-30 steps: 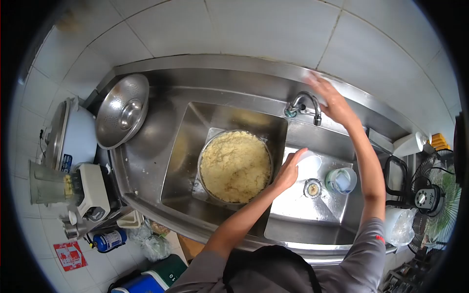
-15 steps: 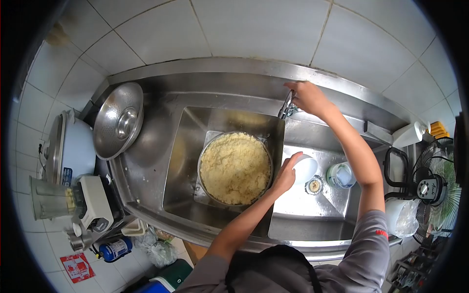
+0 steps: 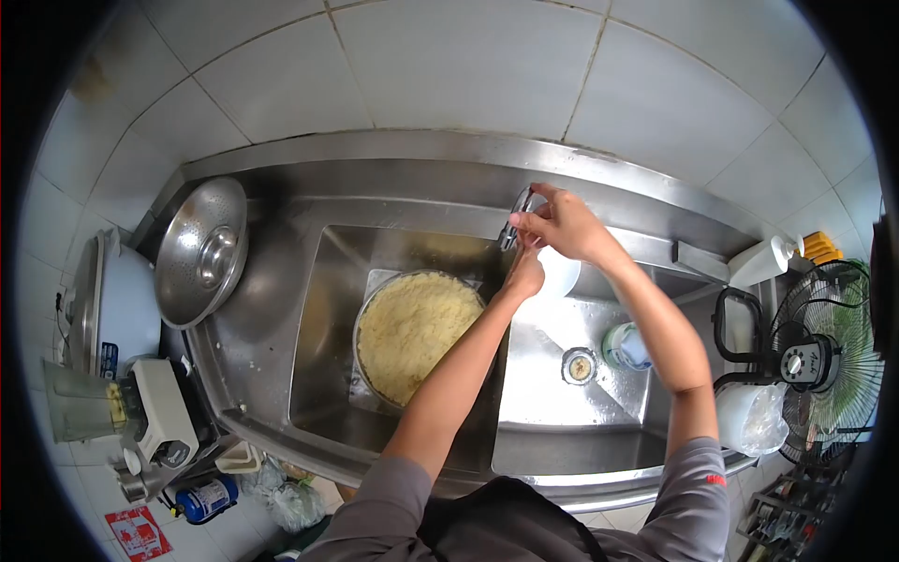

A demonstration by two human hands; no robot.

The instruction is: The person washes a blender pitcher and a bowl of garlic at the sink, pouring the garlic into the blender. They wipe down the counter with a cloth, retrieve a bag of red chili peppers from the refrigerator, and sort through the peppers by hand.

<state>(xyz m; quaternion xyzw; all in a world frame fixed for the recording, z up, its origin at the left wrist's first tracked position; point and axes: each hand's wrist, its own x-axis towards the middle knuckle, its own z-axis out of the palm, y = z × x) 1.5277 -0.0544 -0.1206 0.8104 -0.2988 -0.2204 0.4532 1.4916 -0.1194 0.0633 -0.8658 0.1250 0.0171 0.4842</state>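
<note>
My left hand (image 3: 526, 273) grips a white bowl (image 3: 558, 275) by its left side, close under the faucet at the back of the sinks. Right above it, my right hand (image 3: 562, 223) has its fingers on the curved metal faucet (image 3: 516, 217), which points left. A round pan of pale yellow, crumbly food (image 3: 417, 328) sits in the left basin, its right side partly behind my left forearm. In the right basin (image 3: 538, 412), a green and white tub (image 3: 626, 347) stands beside the drain (image 3: 579, 366).
A metal colander (image 3: 203, 253) leans at the left end of the counter. Farther left are a blender (image 3: 159, 412) and a large pot (image 3: 126, 300). On the right are a fan (image 3: 815, 361), a white bottle (image 3: 760, 262) and a plastic-wrapped container (image 3: 754, 420).
My right hand has come down from the wall side onto the faucet, which has swung left. My left hand has lifted the white bowl from the right basin up toward the faucet.
</note>
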